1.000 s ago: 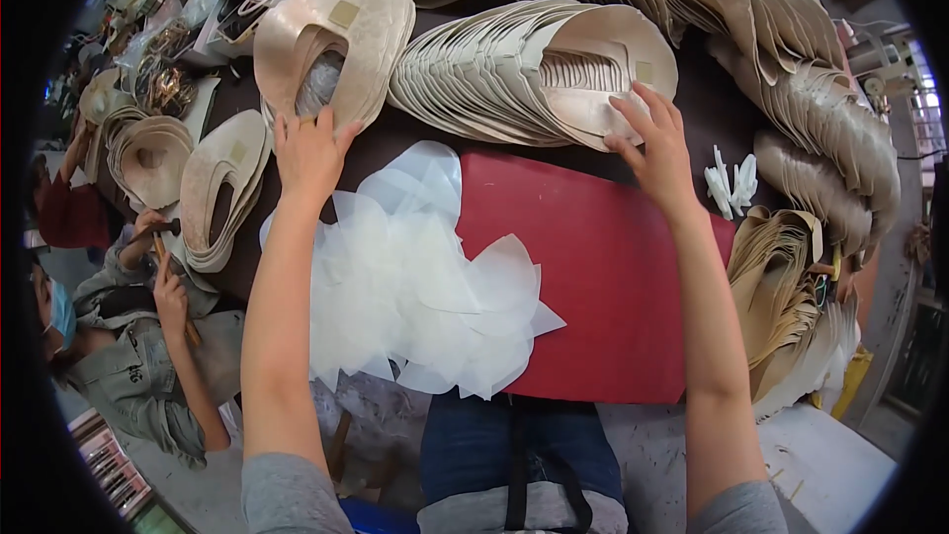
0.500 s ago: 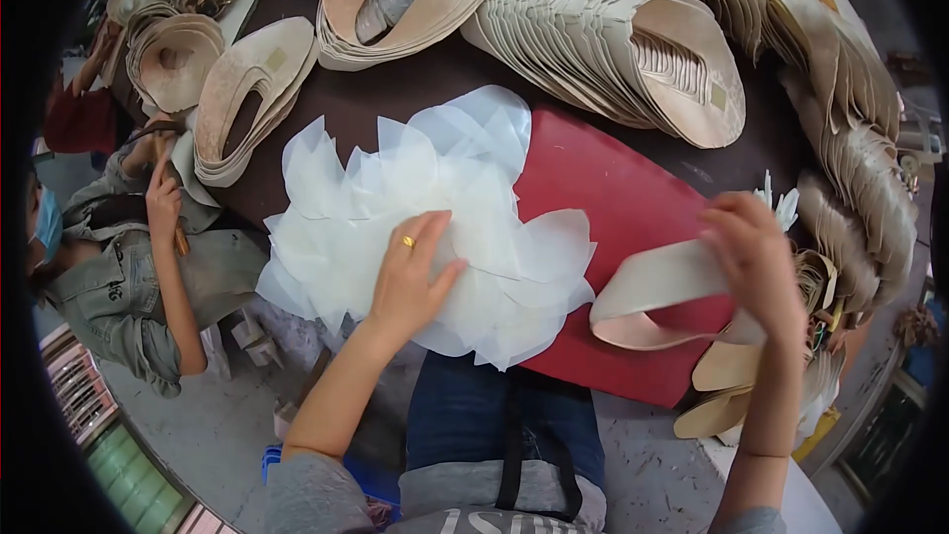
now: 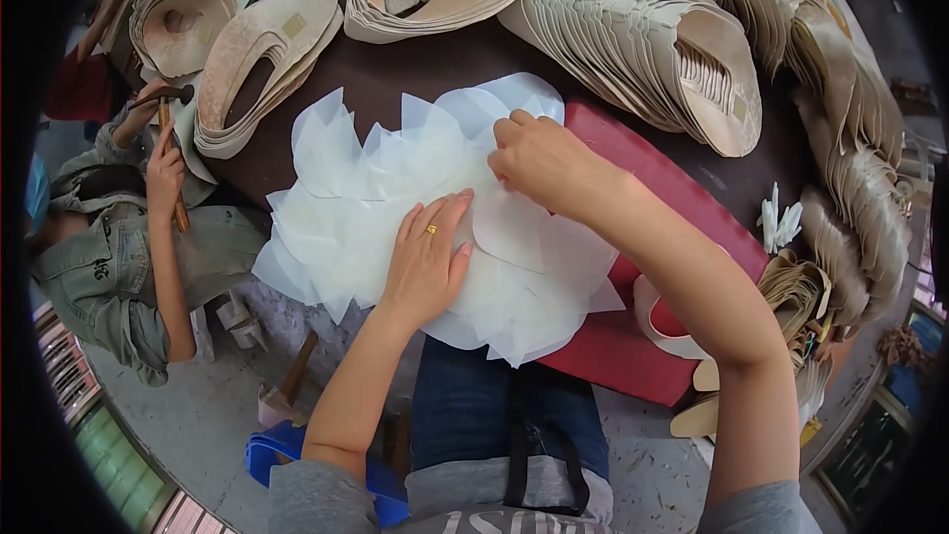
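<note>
Thin white translucent cut pieces (image 3: 341, 218) lie in a broad overlapping pile on the table in front of me. Flat on the pile rests my left hand (image 3: 427, 252), fingers stretched out, a gold ring on one of them. My right hand (image 3: 524, 153) reaches across to the pile's upper right part, its fingers curled in a pinch at the edge of one white translucent piece (image 3: 509, 227). A pale shoe upper (image 3: 684, 346) sits on the red mat (image 3: 593, 361), partly hidden by my right forearm.
Stacks of beige shoe uppers (image 3: 613, 59) stand along the far side of the dark table (image 3: 395, 69) and curve down the right. White finger-like items (image 3: 781, 218) lie at the right. On the left a co-worker holds a hammer (image 3: 165, 119). A blue bin (image 3: 386, 494) is below.
My right hand has left the pale shoe upper on the red mat and moved left onto the white pile. My left hand stays on the pile. The co-worker's hammer has come into clearer sight.
</note>
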`<state>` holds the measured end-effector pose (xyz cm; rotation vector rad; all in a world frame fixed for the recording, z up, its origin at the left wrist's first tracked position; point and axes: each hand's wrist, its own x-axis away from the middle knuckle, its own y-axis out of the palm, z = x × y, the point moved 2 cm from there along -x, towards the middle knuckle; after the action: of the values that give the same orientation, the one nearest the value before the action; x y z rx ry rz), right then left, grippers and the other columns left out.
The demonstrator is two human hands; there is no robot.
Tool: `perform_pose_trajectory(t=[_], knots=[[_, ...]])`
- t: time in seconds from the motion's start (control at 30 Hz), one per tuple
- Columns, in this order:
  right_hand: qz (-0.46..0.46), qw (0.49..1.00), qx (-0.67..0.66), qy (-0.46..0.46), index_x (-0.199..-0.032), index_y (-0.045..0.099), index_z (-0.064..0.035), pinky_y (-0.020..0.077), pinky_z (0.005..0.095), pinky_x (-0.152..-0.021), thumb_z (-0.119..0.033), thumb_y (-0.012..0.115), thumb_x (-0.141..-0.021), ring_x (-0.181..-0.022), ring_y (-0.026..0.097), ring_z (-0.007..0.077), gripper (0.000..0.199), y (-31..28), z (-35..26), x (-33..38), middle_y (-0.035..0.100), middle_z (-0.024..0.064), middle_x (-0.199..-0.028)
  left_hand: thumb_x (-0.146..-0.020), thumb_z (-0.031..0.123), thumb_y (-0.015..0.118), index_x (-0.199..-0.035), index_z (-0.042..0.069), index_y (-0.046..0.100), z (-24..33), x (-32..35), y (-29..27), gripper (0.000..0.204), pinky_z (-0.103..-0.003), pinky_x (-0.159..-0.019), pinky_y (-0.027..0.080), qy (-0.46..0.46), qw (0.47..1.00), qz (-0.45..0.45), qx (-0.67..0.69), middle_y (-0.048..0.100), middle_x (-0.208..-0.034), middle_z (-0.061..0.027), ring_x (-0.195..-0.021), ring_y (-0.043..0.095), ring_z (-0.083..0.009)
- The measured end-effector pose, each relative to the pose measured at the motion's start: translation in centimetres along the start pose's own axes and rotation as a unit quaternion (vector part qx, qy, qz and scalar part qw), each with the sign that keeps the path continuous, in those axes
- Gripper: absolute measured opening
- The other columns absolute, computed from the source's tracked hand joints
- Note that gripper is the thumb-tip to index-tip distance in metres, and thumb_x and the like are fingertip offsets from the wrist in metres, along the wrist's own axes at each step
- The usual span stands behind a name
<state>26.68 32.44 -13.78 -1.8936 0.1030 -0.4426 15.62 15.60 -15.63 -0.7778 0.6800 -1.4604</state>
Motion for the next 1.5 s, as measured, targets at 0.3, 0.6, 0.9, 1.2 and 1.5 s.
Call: perform_pose_trajectory(t=[0.3,0.6,0.9,1.2,1.5], knots=[[0.475,0.700,-0.300,0.441,-0.094,0.060,-0.0009,0.0494,0.0218,-0.067,0.000,0.059,-0.086,-0.067,0.060,0.0132,0.008,-8.6,0.8,27.5,0.065,0.0043,-0.085,-0.080,0.004,0.059,-0.117,0.003,0.057,2.3,-1.6,-0.6,0.037,-0.042,-0.101,0.034,-0.008,0.991,0.012,-0.130,0.050,-0.130,-0.0141,-0.118,0.047,-0.0310],[0.581,0.348,-0.472,0.564,-0.110,0.055,-0.0045,0.0521,0.0192,-0.062,-0.018,0.055,-0.097,-0.076,0.065,0.0143,0.019,3.8,1.0,39.8,0.061,0.0030,-0.085,-0.078,0.015,0.061,-0.110,0.004,0.055,24.2,-12.3,9.6,0.034,-0.035,-0.103,0.036,0.492,0.859,-0.128,-0.057,0.050,-0.132,-0.0106,-0.124,0.046,-0.0261],[0.422,0.485,-0.587,0.493,-0.113,0.053,0.0007,0.0505,0.0234,-0.070,-0.015,0.048,-0.098,-0.079,0.061,0.0137,0.022,10.1,2.0,38.4,0.062,0.0097,-0.103,-0.083,0.015,0.062,-0.123,0.001,0.052,26.0,-1.6,11.5,0.044,-0.033,-0.081,0.049,0.337,0.906,-0.249,0.056,0.050,-0.127,-0.0202,-0.101,0.056,-0.0291],[0.370,0.473,-0.644,0.474,-0.102,0.060,0.0048,0.0496,0.0199,-0.060,-0.008,0.056,-0.094,-0.062,0.058,0.0103,0.015,10.8,0.9,37.9,0.064,0.0072,-0.086,-0.092,0.012,0.059,-0.113,-0.003,0.056,22.8,-3.4,15.2,0.027,-0.024,-0.069,0.048,-0.214,0.818,-0.188,0.500,0.065,-0.101,-0.0146,-0.085,0.062,-0.0171],[0.394,0.459,-0.507,0.614,-0.090,0.064,0.0024,0.0411,0.0173,-0.043,-0.010,0.068,-0.086,-0.046,0.056,0.0079,0.013,10.3,1.1,35.4,0.063,0.0044,-0.066,-0.089,0.011,0.066,-0.086,-0.003,0.064,22.9,-4.5,15.0,0.015,-0.021,-0.053,0.046,-0.260,0.928,-0.102,0.246,0.062,-0.064,-0.0048,-0.053,0.056,-0.0094]])
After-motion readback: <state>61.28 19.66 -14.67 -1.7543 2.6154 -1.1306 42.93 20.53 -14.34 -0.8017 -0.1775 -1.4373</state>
